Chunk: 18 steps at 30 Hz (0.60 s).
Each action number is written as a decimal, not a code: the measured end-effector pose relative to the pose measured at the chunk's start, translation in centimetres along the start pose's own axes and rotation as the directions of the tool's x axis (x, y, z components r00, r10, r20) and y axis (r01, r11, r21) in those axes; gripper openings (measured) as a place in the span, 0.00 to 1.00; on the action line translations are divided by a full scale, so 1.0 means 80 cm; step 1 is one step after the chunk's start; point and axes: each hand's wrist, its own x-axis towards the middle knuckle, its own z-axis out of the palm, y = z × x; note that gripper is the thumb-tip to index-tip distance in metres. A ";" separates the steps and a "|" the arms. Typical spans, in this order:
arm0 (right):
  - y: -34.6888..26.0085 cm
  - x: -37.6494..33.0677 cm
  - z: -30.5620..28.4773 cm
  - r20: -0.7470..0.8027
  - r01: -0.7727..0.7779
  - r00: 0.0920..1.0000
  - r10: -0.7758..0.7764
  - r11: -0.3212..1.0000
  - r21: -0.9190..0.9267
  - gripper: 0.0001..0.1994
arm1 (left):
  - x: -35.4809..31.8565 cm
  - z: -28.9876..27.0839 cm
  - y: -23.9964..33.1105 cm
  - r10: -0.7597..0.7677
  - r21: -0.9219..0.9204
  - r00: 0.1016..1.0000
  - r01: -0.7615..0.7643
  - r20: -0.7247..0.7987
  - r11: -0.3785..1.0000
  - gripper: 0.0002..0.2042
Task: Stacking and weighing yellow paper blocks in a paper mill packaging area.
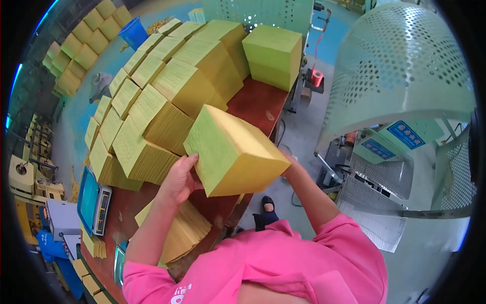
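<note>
Mid-frame, a thick, squared yellow paper block (243, 157) is held above the red tabletop's (266, 104) edge, the left hand (178, 178) clamped on its eight-o'clock side, the right hand (287, 164) at three, grip hidden, apparently so opposing pressure prevents splaying.

The person's wearing a bright pink top (283, 258), kinda loose, with the fabric bunching into soft folds across the front. Short sleeves (349, 230) are ending around the elbows, so both forearms (315, 196) are going bare, and the left hand (179, 178) and right hand (287, 163) are going gloveless too. Some white print (178, 294) is sitting on the left chest. Past the worktop's (266, 104) right edge, a dark trouser leg (266, 219) and a black shoe (269, 207) are peeking out
</note>
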 end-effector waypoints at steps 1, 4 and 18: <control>-0.014 0.002 0.004 -0.024 -0.029 0.999 0.029 0.999 -0.016 0.16 | 0.009 0.009 0.000 -0.011 -0.001 1.000 0.011 -0.005 1.000 0.23; -0.014 0.031 -0.034 0.099 -0.007 0.995 0.002 0.999 0.048 0.17 | 0.031 0.048 -0.001 0.029 -0.083 0.997 -0.023 0.071 0.996 0.25; -0.058 0.018 -0.007 -0.193 0.388 0.918 -0.345 0.879 0.277 0.25 | 0.131 0.125 0.027 -0.064 -0.048 0.995 0.068 0.076 0.997 0.33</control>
